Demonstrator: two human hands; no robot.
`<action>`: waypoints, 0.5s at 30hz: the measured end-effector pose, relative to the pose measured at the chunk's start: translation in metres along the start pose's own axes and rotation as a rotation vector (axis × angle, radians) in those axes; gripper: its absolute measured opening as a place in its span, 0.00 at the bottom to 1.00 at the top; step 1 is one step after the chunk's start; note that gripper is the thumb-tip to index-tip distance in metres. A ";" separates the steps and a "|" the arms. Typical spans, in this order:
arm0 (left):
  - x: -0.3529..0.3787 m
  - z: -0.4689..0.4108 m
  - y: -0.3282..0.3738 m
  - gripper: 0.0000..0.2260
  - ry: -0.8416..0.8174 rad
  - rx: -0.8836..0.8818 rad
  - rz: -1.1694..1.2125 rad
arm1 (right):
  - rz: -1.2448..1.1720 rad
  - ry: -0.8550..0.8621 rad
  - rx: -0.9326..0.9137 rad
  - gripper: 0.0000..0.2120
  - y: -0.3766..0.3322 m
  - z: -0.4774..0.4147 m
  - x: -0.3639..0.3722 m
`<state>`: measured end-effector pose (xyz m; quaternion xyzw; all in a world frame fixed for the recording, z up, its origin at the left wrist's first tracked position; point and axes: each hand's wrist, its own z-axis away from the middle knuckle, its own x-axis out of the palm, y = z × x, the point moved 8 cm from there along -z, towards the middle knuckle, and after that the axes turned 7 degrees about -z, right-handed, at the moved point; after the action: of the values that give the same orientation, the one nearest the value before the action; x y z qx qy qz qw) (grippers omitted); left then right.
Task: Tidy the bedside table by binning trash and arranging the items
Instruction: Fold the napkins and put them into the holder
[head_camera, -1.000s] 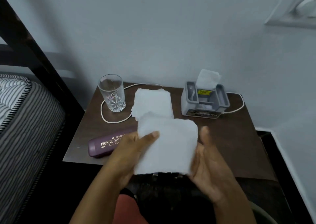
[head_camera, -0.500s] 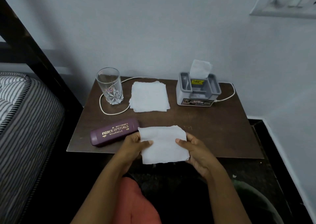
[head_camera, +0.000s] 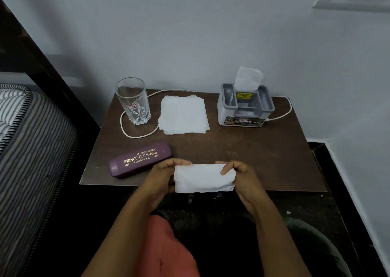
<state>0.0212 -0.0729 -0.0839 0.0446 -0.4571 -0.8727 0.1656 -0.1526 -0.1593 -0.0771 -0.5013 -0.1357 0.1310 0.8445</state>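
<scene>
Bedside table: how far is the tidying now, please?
Looks done: a neat stack of flat white tissues lies between the clear drinking glass and the grey tissue holder. In hand: left hand and right hand hold one folded white tissue over the front edge of the brown table. Remaining: probably placing that tissue, straightening the slanted purple glasses case and the looped white cable. No bin is visible.

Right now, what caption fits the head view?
Left hand and right hand hold a folded tissue over the bedside table's front edge, beside a glasses case.
</scene>
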 end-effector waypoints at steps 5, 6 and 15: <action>-0.003 0.001 0.002 0.15 0.027 -0.066 0.129 | 0.042 -0.019 -0.059 0.17 -0.012 0.003 0.004; -0.002 0.002 0.002 0.16 0.019 -0.080 0.140 | 0.045 -0.030 -0.065 0.17 -0.013 0.004 0.005; -0.002 0.002 0.015 0.09 0.093 0.093 0.167 | -0.465 -0.028 0.146 0.17 -0.020 0.012 0.014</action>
<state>0.0260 -0.0782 -0.0709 0.0544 -0.4911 -0.8307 0.2564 -0.1420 -0.1538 -0.0530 -0.3921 -0.2493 -0.0506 0.8840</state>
